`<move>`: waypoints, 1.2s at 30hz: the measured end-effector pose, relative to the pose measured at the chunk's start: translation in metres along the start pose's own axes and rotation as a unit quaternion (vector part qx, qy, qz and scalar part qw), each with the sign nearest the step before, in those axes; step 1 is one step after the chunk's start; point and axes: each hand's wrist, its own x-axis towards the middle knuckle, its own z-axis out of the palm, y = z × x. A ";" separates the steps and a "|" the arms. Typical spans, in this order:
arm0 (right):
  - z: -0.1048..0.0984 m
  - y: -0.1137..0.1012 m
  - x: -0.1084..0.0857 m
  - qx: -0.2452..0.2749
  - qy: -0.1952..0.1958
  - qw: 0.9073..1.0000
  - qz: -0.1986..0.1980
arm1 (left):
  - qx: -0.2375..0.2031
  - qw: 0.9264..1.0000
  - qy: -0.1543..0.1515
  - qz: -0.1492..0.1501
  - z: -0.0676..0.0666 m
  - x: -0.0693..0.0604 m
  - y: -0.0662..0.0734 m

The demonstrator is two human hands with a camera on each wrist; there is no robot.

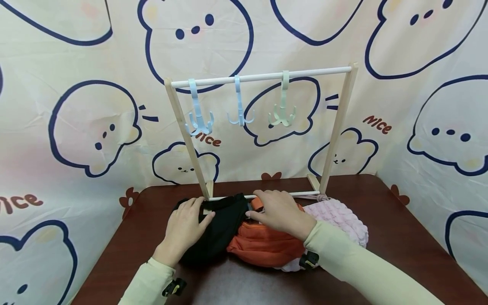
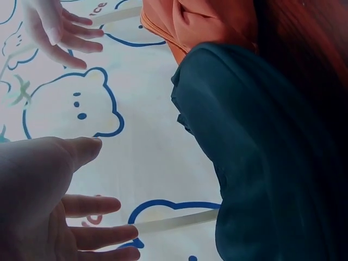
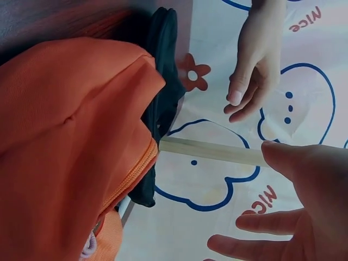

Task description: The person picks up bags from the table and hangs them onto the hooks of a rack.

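Observation:
Several soft bags lie in a row on the table. At the left is a black cloth bag point(image 1: 213, 237), which looks dark teal in the left wrist view; an orange zippered bag point(image 1: 263, 245) overlaps its right side. My left hand point(image 1: 184, 226) hovers over the black bag, its fingers loosely extended and holding nothing. Above the orange bag is my right hand point(image 1: 282, 214), also holding nothing. Both wrist views show a gap between the hands and the bags. A pale pink puffy bag point(image 1: 339, 218) lies at the right, partly behind my right forearm.
Behind the bags stands a wooden rack point(image 1: 339, 127) with a white top rod point(image 1: 263, 77). Two blue claw hooks, the left one point(image 1: 198, 110) larger in view, and a green claw hook point(image 1: 283, 101) hang from it. A printed cloth backdrop point(image 1: 23, 127) surrounds the brown table point(image 1: 392, 254).

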 end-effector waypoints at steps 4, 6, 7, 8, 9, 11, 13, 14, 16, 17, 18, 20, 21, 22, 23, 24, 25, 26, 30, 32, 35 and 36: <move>0.002 -0.003 0.004 -0.001 -0.011 1.000 0.004 | 0.001 1.000 -0.007 -0.005 0.002 0.000 -0.003; 0.003 -0.004 0.006 -0.002 -0.013 1.000 0.005 | 0.003 1.000 -0.009 -0.006 0.002 0.001 -0.005; 0.003 -0.004 0.007 -0.004 -0.013 1.000 0.005 | 0.004 1.000 -0.010 -0.007 0.003 0.001 -0.006; 0.004 -0.004 0.008 -0.005 -0.013 1.000 0.004 | 0.004 1.000 -0.011 -0.007 0.003 0.001 -0.007; 0.004 -0.004 0.009 -0.007 -0.014 1.000 0.002 | 0.005 1.000 -0.012 -0.007 0.004 0.002 -0.008; 0.005 -0.005 0.011 -0.011 -0.016 1.000 0.000 | 0.006 1.000 -0.015 -0.008 0.004 0.003 -0.010; 0.006 -0.005 0.013 -0.010 -0.019 1.000 0.000 | 0.006 1.000 -0.016 -0.008 0.005 0.004 -0.012; 0.007 -0.005 0.014 -0.011 -0.021 1.000 0.001 | 0.006 1.000 -0.016 -0.008 0.006 0.004 -0.012; 0.008 -0.004 0.015 -0.012 -0.025 1.000 0.005 | 0.006 1.000 -0.017 -0.009 0.006 0.005 -0.014; 0.008 -0.004 0.016 -0.012 -0.026 1.000 0.006 | 0.006 1.000 -0.018 -0.009 0.007 0.006 -0.014; 0.009 -0.003 0.017 -0.011 -0.027 1.000 0.008 | 0.006 1.000 -0.020 -0.010 0.007 0.006 -0.015; 0.009 -0.002 0.019 -0.010 -0.027 1.000 0.011 | 0.007 1.000 -0.027 -0.013 0.007 0.008 -0.016; 0.010 -0.002 0.020 -0.009 -0.027 1.000 0.011 | 0.009 0.999 -0.031 -0.014 0.008 0.008 -0.017; 0.010 -0.001 0.021 -0.009 -0.027 1.000 0.012 | 0.010 0.999 -0.034 -0.015 0.008 0.009 -0.018; 0.010 -0.001 0.022 -0.010 -0.028 0.999 0.012 | 0.011 0.999 -0.039 -0.017 0.008 0.010 -0.019; 0.011 0.000 0.022 -0.012 -0.028 0.999 0.012 | 0.011 0.999 -0.042 -0.018 0.007 0.010 -0.019; 0.011 0.000 0.023 -0.014 -0.029 0.999 0.012 | 0.012 0.999 -0.045 -0.019 0.007 0.011 -0.020; 0.012 0.000 0.024 -0.017 -0.029 0.999 0.011 | 0.012 0.999 -0.047 -0.020 0.007 0.012 -0.021; 0.014 0.000 0.028 -0.018 -0.030 0.999 0.009 | 0.012 0.998 -0.058 -0.023 0.007 0.013 -0.024; 0.014 0.001 0.030 -0.015 -0.031 0.999 0.010 | 0.014 0.998 -0.062 -0.025 0.007 0.014 -0.026; 0.016 0.001 0.033 -0.009 -0.037 0.999 0.012 | 0.016 0.997 -0.065 -0.028 0.008 0.015 -0.028; 0.017 0.001 0.034 -0.007 -0.040 0.999 0.013 | 0.016 0.997 -0.066 -0.028 0.008 0.015 -0.028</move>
